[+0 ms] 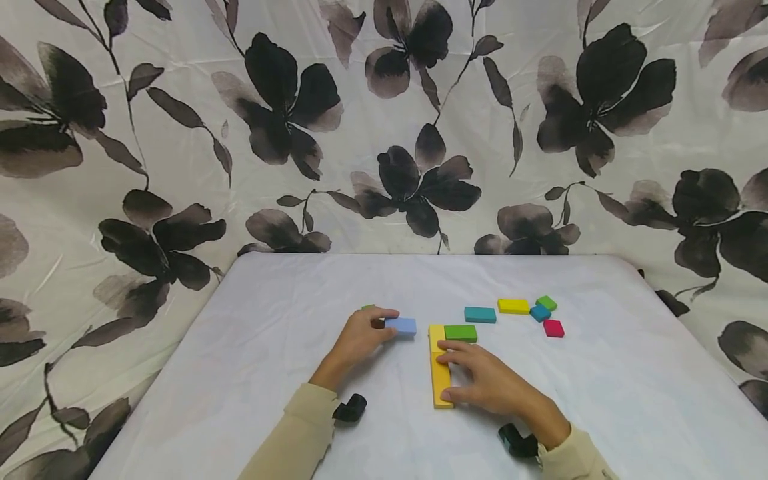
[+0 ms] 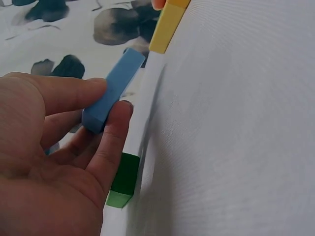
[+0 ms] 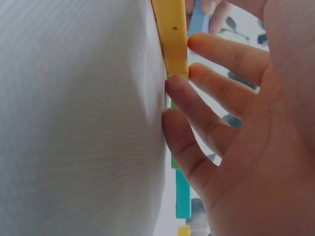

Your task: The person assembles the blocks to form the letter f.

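Blue block: left of the yellow blocks, raised just above the surface, pinched at its left end by the left hand, presumably to leave the right end free. Right hand: fingers extended, tips against the yellow blocks, probably steadying them. Green block abuts their far right side; teal block lies just beyond.

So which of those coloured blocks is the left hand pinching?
The light blue block, one end between the thumb and fingers of the left hand. The green block near that hand sits on the table instead.
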A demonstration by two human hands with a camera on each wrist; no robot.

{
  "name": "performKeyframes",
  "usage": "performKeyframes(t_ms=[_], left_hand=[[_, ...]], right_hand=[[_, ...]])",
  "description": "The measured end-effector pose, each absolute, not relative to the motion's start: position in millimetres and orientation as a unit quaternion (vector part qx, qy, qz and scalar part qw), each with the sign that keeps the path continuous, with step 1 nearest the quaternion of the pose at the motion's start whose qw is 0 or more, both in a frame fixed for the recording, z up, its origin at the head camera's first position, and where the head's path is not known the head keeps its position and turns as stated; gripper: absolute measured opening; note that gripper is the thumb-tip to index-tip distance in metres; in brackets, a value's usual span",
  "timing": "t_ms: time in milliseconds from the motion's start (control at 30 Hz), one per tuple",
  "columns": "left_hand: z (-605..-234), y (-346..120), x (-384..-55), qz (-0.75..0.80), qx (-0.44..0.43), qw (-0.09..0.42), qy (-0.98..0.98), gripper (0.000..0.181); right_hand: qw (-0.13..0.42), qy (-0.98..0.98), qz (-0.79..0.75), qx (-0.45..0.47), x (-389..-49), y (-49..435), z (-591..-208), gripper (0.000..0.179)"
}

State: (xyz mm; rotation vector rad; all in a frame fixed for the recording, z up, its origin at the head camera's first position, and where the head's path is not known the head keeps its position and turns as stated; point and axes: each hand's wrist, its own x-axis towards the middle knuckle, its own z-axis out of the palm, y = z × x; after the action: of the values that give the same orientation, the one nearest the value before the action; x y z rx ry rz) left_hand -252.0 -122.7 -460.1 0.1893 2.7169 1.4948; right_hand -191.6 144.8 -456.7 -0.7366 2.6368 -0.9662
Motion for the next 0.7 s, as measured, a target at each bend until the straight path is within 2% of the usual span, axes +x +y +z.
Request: performKeyframes(t_ms=[700], left_hand=[[-462,-110,-254,0.444,0.099,0.027,0.890,0.030]], right_hand=[[0.118,0.901,-0.334,-0.249,-191,146,-457,0.058]])
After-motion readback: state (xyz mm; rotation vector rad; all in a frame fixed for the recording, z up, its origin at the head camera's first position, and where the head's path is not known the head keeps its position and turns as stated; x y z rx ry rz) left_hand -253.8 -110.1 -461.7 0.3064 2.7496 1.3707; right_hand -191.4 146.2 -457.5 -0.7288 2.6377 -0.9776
